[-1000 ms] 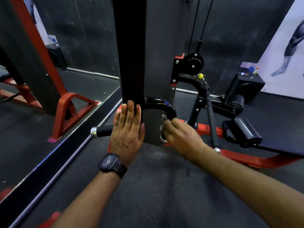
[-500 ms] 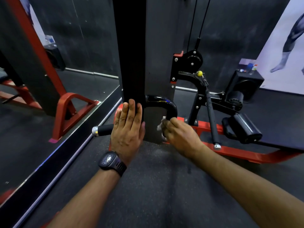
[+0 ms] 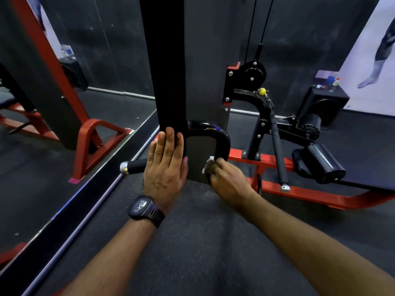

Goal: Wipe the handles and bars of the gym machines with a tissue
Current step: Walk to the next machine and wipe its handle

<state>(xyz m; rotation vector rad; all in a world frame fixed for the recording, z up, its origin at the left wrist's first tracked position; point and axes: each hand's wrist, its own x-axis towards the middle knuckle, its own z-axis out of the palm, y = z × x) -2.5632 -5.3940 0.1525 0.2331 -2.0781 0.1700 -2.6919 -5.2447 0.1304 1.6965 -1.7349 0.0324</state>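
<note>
A glossy black curved bar (image 3: 215, 135) bends out from the machine's black upright post (image 3: 162, 71) and turns down. My right hand (image 3: 226, 180) grips the bar's lower end with a white tissue (image 3: 208, 165) bunched between fingers and bar; only a corner of the tissue shows. My left hand (image 3: 165, 165), with a dark watch on its wrist, presses flat with straight fingers against the post. A black foam handle with a silver end cap (image 3: 132, 166) sticks out to the left from behind my left hand.
A cable pulley with a yellow ball (image 3: 261, 91) and a hanging black straight bar (image 3: 277, 150) stand to the right on a red frame (image 3: 299, 189). Black roller pads (image 3: 320, 165) lie beyond. A wall mirror (image 3: 53, 124) runs along the left. Dark rubber floor lies below.
The view has shifted slightly. My right hand has slid a little along the lower end of the curved bar with the tissue. My left hand stays flat on the post.
</note>
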